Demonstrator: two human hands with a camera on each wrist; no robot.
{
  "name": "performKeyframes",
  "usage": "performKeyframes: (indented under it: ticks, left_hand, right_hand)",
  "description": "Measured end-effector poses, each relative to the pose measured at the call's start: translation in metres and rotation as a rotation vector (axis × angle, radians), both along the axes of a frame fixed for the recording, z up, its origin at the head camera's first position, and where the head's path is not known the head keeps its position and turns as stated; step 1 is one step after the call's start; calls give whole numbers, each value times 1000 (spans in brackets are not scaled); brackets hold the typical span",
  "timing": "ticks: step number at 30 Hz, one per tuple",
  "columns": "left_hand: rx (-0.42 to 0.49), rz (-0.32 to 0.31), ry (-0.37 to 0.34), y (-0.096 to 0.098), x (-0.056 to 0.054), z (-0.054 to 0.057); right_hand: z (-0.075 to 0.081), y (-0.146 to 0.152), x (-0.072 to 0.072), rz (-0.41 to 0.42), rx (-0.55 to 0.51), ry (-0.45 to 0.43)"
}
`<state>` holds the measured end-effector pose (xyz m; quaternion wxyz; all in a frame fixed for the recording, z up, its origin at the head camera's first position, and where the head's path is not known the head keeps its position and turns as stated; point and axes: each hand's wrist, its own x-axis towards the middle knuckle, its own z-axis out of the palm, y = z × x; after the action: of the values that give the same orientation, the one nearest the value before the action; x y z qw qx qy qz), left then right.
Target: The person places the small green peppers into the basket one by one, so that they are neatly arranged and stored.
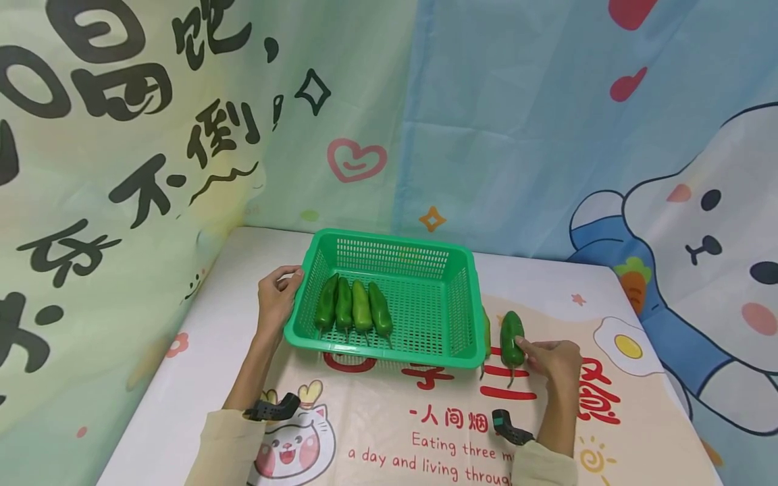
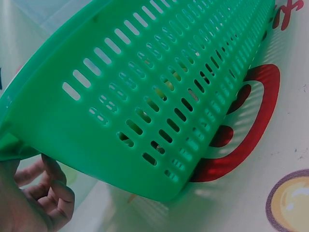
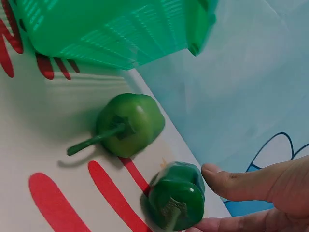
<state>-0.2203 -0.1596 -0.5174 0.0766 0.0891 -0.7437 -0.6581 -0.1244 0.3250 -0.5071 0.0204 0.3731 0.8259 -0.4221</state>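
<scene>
A green plastic basket (image 1: 419, 317) stands on the table, with several green peppers (image 1: 361, 307) side by side in its left part. At the basket's left rim, my left hand (image 1: 279, 297) grips the edge, fingers curled beneath it in the left wrist view. My right hand (image 1: 556, 358) pinches a dark green pepper (image 1: 512, 331) lying right of the basket, thumb on one side and fingers low on the other. Between that pepper and the basket lies a lighter green pepper (image 3: 130, 124), mostly hidden behind the basket wall in the head view.
A printed cloth (image 1: 377, 418) with red characters and cartoon pictures covers the table. Behind the table hangs a blue backdrop (image 1: 516, 135), and a pale one with black lettering (image 1: 146, 189) hangs at the left.
</scene>
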Motion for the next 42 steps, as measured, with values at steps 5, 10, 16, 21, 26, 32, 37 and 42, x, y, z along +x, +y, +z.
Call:
performKeyframes:
  ticks: [5, 10, 16, 21, 26, 32, 37, 42]
  left_hand:
    - [-1, -5, -5, 0, 1, 2]
    - [0, -11, -9, 0, 0, 0]
    - [13, -7, -10, -1, -2, -3]
    - [8, -5, -13, 0, -1, -2]
    - [4, -7, -3, 0, 0, 0]
    - [6, -13, -14, -2, -2, -3]
    - [2, -16, -10, -2, -2, -3]
    - [-2, -15, 6, -1, 0, -1]
  right_hand:
    - [-3, -9, -2, 28, 39, 16]
    - [-5, -20, -3, 52, 70, 41]
    - [-5, -28, -7, 35, 71, 50]
    - [-8, -28, -8, 19, 55, 56]
    - [-9, -26, -8, 17, 32, 55]
    - [-10, -22, -7, -3, -37, 41]
    - [-11, -18, -7, -33, -128, 47]
    - [-11, -15, -8, -70, -212, 95]
